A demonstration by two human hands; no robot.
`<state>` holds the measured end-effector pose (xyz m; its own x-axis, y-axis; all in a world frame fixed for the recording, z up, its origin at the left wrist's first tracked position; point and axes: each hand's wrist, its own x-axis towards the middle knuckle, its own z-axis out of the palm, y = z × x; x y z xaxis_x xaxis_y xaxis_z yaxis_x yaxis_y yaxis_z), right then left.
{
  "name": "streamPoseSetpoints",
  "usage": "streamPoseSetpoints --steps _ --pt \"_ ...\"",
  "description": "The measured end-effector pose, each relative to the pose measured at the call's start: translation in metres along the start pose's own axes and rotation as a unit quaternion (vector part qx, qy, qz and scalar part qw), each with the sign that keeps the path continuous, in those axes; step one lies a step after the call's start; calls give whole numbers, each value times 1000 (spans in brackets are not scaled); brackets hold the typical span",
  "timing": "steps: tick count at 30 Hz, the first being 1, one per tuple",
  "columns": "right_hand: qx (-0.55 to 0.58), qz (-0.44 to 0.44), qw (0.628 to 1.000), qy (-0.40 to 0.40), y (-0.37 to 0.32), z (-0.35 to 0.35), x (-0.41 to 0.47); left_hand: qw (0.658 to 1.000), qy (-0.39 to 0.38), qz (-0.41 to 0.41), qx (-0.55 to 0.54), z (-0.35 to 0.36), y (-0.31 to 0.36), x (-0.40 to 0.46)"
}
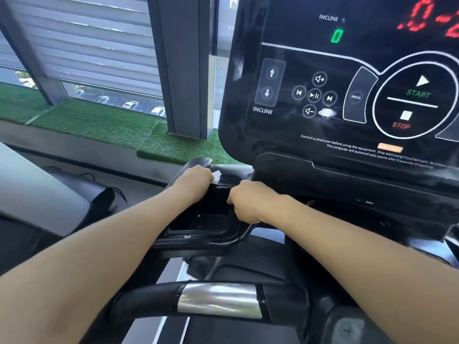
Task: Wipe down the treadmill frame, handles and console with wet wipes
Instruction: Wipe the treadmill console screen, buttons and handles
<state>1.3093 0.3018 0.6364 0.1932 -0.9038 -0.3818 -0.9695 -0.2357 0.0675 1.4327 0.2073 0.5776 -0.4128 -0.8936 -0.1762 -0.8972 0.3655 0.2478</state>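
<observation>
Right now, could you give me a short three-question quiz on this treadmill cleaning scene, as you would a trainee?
1. True or false: the left hand holds a white wet wipe near the storage tray.
2. Which number glows green under INCLINE on the console? A) 0 B) 5 C) 9
3. Fill in: the silver band sits on the black ____ nearest the camera.

Key:
1. True.
2. A.
3. Handlebar. The right hand, curled over the tray's edge, shows no wipe.

A gym: a treadmill console [347, 95] with incline, start and stop buttons fills the upper right, artificial turf [104, 122] and a window [99, 45] at upper left.
</observation>
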Motion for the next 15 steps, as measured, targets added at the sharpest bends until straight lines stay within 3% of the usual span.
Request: streamPoseSetpoints --steps 2,8,15 --pt "5 4 1000 1 2 2 2 1000 11 28 8 0 1 5" --pt "56 -2 998 -6 10 6 2 991 41 80 -100 -2 18 -11" --pt "72 8 995 68 11 1 -25 983 10 115 -142 -10 36 -25"
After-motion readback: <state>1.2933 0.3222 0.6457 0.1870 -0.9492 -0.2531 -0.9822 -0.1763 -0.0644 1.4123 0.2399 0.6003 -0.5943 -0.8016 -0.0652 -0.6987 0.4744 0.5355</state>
